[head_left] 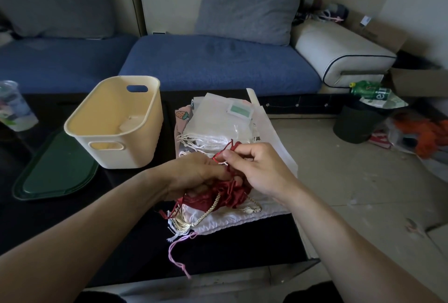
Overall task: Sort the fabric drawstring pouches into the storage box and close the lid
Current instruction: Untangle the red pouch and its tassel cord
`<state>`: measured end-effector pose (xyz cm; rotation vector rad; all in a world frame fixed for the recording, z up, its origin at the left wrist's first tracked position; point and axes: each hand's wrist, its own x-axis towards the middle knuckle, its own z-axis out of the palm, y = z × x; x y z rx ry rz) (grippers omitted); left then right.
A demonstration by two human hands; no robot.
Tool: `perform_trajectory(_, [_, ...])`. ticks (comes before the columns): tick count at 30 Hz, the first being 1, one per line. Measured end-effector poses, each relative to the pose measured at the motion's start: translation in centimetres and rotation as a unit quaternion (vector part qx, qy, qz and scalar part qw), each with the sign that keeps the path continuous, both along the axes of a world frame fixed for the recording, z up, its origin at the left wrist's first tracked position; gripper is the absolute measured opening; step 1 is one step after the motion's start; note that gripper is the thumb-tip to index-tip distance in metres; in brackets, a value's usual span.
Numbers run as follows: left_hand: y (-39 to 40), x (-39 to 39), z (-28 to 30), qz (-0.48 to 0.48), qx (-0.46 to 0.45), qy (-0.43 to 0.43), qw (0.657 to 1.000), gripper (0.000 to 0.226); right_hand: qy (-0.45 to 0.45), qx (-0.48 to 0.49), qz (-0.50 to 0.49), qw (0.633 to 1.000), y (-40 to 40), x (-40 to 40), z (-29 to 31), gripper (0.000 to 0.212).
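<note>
A dark red satin pouch (225,194) is bunched up between both hands above the table's right part. My left hand (194,176) grips its body from the left. My right hand (257,169) pinches its red drawstring (226,148). Beneath lies a white pouch (232,217) with cream tassels and a pink cord (177,251). Behind them sits a pile of white and printed pouches (218,123). The cream storage box (116,120) stands open to the left, with a small white piece inside. Its dark green lid (58,171) lies flat at the box's left.
The dark table (121,217) ends just right of the pouches. A plastic cup (14,106) stands at the far left. A blue sofa (218,62) runs behind. On the floor at right are a black bin (356,123) and clutter.
</note>
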<state>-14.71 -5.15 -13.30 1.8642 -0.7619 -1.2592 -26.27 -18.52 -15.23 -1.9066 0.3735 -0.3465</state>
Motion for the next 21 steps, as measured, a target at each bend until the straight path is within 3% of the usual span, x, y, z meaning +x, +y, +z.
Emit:
perform_trajectory(4, [-0.1,-0.1,0.1,-0.023,-0.03,-0.156,0.987,0.008,0.009,0.002,-0.014,1.0,0.0,0.0,-0.3,0.031])
perform_trajectory(9, [0.0,-0.8,-0.3,0.02,-0.087,-0.264,0.96,0.013,0.047,0.073,-0.057,0.995,0.1,0.0,-0.3,0.028])
perform_trajectory(13, [0.0,-2.0,-0.8,0.074,-0.188,-0.449,0.87,0.026,0.044,0.184,-0.091,0.978,-0.1,0.3,0.1,0.022])
perform_trajectory(16, [0.1,-1.9,-1.5,0.07,-0.255,-0.519,0.813,0.019,0.036,0.254,-0.099,0.962,-0.2,0.5,0.6,0.021])
perform_trajectory(21, [-0.1,-1.3,-2.0,0.012,-0.287,-0.563,0.775,0.016,0.041,0.248,-0.108,0.962,-0.3,0.8,0.2,0.022])
